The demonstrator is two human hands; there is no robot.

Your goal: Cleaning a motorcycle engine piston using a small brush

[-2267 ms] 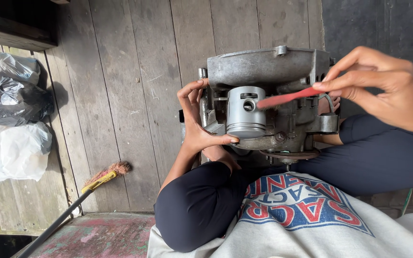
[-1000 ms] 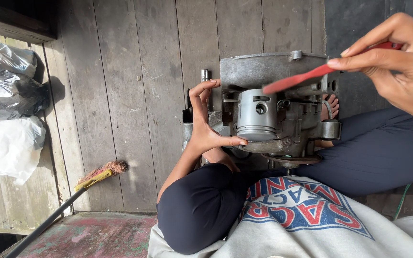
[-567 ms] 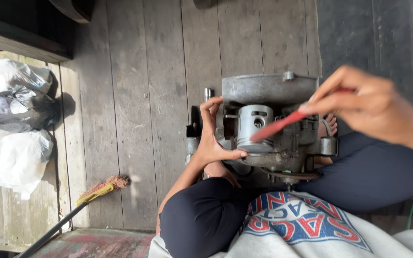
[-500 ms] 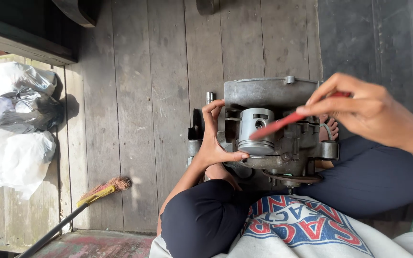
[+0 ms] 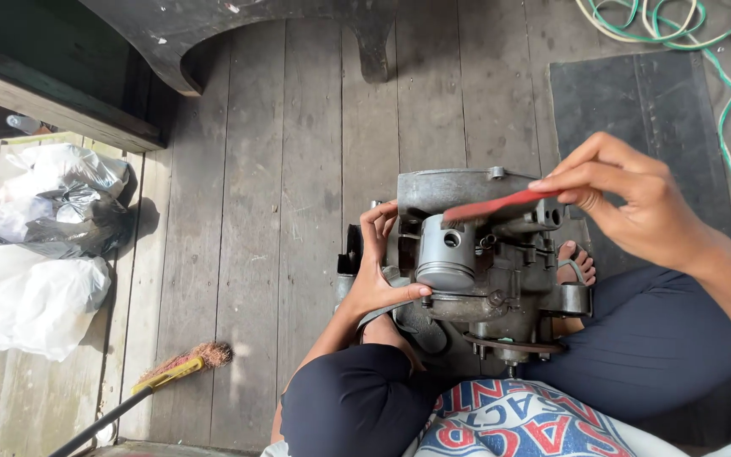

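Nearest the camera, at 6 o'clock, lies the person's grey printed shirt (image 5: 526, 423), with dark trousers (image 5: 357, 406) over the crossed legs to either side. Between the knees, just right of centre, sits a grey metal engine block (image 5: 501, 288), its piston (image 5: 447, 254) standing out at the block's 9 o'clock side.

The left hand (image 5: 378, 271) rests against the block at its 9 o'clock edge. The thumb presses on the base of the piston while the other fingers, curled and slightly apart, hook over the casting above it. It steadies the block rather than closing around any one part.

The right hand (image 5: 636, 207) comes in from 3 o'clock, above the block. Its thumb and fingertips are pinched together on the end of a red brush handle (image 5: 501, 206), which slants down toward 9 o'clock so that its far end meets the top of the piston. A bare foot in a sandal (image 5: 574, 264) shows just behind the block at 3 o'clock.

Farther out, at 8 o'clock, a broom (image 5: 171, 372) lies on the wooden plank floor (image 5: 298, 169). At 9 o'clock sit white and dark plastic bags (image 5: 44, 245). A dark rubber mat (image 5: 636, 93) lies at 1 o'clock, with coiled green and white cords (image 5: 678, 21) beyond it, and dark wooden furniture (image 5: 239, 25) at 12 o'clock.
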